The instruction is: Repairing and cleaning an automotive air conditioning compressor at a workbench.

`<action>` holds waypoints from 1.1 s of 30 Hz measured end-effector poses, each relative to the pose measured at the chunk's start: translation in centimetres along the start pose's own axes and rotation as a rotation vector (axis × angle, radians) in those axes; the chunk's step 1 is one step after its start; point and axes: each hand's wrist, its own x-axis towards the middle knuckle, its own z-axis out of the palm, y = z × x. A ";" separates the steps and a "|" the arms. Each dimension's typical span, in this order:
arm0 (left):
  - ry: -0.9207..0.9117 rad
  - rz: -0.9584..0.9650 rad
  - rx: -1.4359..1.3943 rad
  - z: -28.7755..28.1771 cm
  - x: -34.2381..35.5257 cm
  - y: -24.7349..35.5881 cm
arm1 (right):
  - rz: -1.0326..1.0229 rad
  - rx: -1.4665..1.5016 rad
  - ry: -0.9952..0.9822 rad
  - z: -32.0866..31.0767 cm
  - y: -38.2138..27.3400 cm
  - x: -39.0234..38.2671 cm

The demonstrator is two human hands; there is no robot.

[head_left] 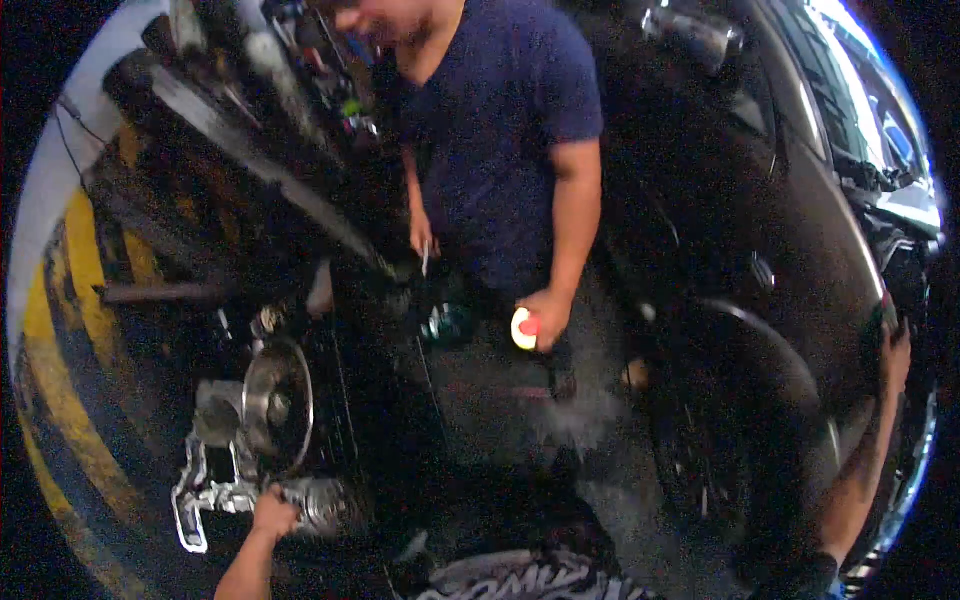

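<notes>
At the lower left, my left hand (275, 512) is closed at a silver metal car part (325, 505) with a ribbed, rounded body. A bright angular bracket (190, 510) sticks out beside that hand. Just beyond is a round metal disc (278, 405), which looks like a brake disc. Far to the right, my right arm reaches up along a dark car (790, 270). My right hand (897, 345) rests on the car's upper edge with its fingers extended. Dim light and blur hide the finer details of both hands.
Facing me stands a person in a dark blue shirt (490, 150), holding a glowing lamp (524, 328) and a thin pale tool (426, 258). A car wheel (705, 440) is at right. Yellow-and-black striped posts (85, 260) and a long slanted bar (260, 170) stand left.
</notes>
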 end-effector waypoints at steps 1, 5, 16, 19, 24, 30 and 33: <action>0.195 0.058 0.193 -0.2 -1.0 0.7 | 0.039 0.048 0.018 2.0 -0.3 -0.5; 0.018 0.096 0.167 -4.4 -3.8 11.9 | 0.093 0.320 -0.093 3.2 2.4 -3.9; 0.082 0.183 0.253 -1.4 -1.2 23.1 | -0.261 0.537 -0.061 -10.2 -6.6 -8.2; 0.036 0.197 0.352 1.4 1.3 23.4 | -0.200 0.836 -0.419 -9.8 -18.4 -13.7; -0.074 0.112 0.387 6.2 4.4 24.6 | -0.189 1.001 -1.014 -5.2 -29.2 -18.7; -0.168 0.198 0.374 14.3 11.0 28.3 | -0.167 0.719 -1.325 7.0 -31.1 -26.1; -0.206 0.368 0.435 22.4 17.6 20.8 | -0.565 0.691 -1.306 18.0 -30.6 -28.4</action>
